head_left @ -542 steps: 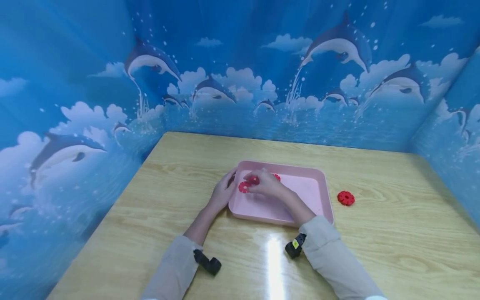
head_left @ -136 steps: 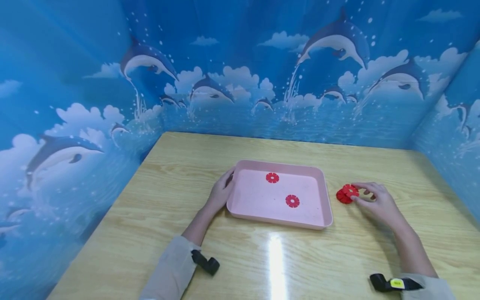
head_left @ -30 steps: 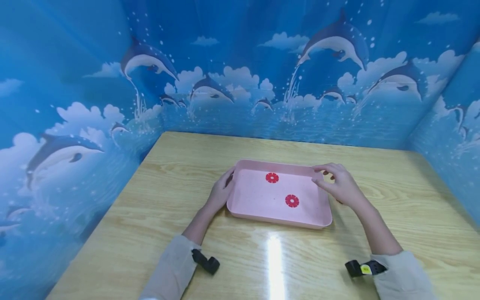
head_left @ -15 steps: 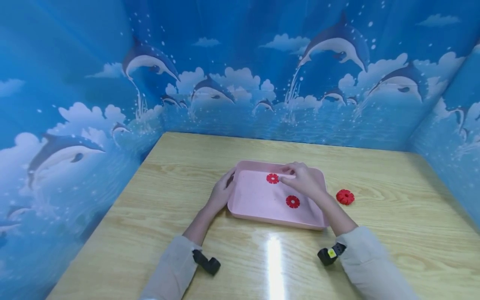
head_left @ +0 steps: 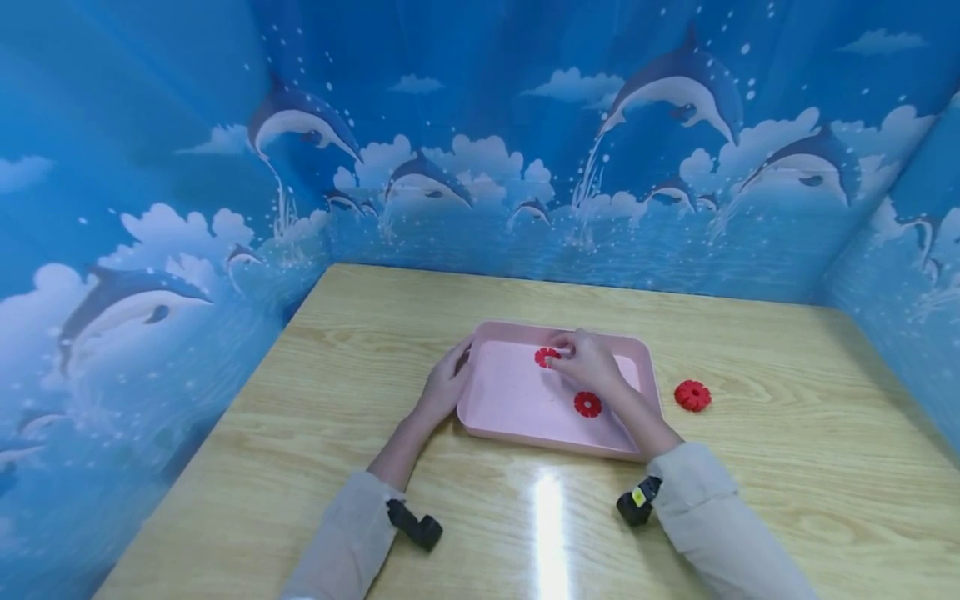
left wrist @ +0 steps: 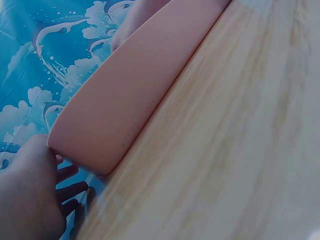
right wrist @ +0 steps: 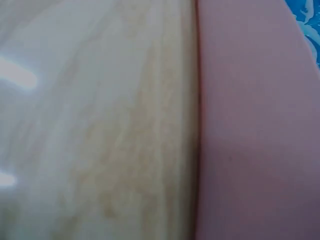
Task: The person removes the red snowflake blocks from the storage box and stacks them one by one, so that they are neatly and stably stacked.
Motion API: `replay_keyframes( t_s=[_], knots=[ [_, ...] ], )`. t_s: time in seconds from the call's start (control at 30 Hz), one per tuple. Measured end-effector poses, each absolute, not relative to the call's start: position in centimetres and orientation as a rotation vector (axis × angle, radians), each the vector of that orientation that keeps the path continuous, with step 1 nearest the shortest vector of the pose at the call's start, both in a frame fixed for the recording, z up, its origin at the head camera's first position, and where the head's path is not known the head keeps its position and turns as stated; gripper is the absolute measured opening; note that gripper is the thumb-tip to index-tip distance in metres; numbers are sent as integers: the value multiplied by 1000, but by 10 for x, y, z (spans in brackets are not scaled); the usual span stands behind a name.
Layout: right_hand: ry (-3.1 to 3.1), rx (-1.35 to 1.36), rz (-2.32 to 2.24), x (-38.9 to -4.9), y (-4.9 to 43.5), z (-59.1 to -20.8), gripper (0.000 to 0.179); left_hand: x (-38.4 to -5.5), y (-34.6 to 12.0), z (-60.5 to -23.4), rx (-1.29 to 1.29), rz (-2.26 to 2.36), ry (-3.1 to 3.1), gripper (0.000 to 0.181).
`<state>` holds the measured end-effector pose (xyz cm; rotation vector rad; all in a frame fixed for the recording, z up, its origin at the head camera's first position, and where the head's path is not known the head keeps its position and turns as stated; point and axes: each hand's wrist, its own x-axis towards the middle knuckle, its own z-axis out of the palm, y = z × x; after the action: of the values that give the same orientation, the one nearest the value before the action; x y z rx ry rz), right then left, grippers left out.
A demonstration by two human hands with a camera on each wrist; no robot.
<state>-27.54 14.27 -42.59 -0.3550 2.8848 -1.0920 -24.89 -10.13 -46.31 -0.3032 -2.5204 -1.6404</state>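
Observation:
My left hand [head_left: 444,385] rests against the left wall of a shallow pink tray [head_left: 491,417]. In the left wrist view its fingers [left wrist: 72,191] look fairly straight beside the tray's corner; the thumb is mostly hidden. My right hand [head_left: 592,364] reaches into the tray, with thumb and index finger at the edge of a red notched plastic disc [head_left: 542,358], partly covered by the fingers. A second red notched disc [head_left: 587,405] lies flat below the right wrist. The right wrist view shows only table and tray wall, not the hand.
A small stack of red notched discs [head_left: 692,396] sits on the wooden table [head_left: 780,433], right of the tray. A blue dolphin-print curtain [head_left: 480,208] encloses the table's back and sides. Light glares off the table in front of the tray.
Over the last second my right hand has moved left from the tray's right rim to the upper disc. Earlier it laid a disc on the stack outside. The left hand stays put.

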Motion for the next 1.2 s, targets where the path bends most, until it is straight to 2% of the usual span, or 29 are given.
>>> replay_keyframes(
  t_s=[0.5, 1.2],
  knots=[
    [2990, -357, -982, -276, 141, -442, 40, -248, -101, -463, -303, -1666, -2508, 43],
    [3036, -345, -1010, -279, 144, -446, 36, -250, -102, -465, -316, -1658, -2502, 44]
  ],
)
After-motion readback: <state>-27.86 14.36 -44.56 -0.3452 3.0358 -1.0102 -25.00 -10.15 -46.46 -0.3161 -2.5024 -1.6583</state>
